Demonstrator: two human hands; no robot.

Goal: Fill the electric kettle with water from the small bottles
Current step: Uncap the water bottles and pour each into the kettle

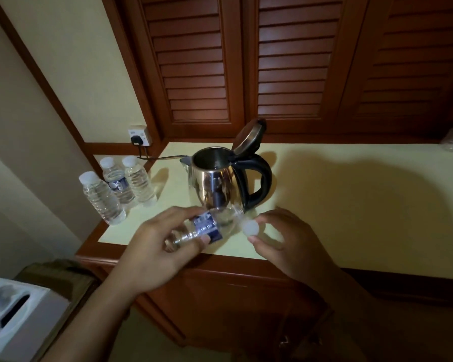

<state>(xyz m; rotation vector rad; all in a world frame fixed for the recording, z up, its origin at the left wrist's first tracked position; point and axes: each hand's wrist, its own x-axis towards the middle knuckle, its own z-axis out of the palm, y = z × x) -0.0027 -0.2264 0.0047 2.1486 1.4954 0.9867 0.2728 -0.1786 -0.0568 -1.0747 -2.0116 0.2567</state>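
Dim, warm-lit corner here, dark wood right across the back.
Louvred wooden doors fill the upper right of the frame. A cream wall with a slanting wooden trim takes the upper left, and a white wall socket with a black plug sits at centre left. The table shows a pale yellow top over a reddish wooden front, with a tissue box at lower left.

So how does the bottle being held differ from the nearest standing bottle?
The held bottle lies sideways, gripped by the left hand, right hand pinching its cap; the standing bottle sits upright on the counter. Held shows a blue label; standing shows none. Both clear, white-capped.
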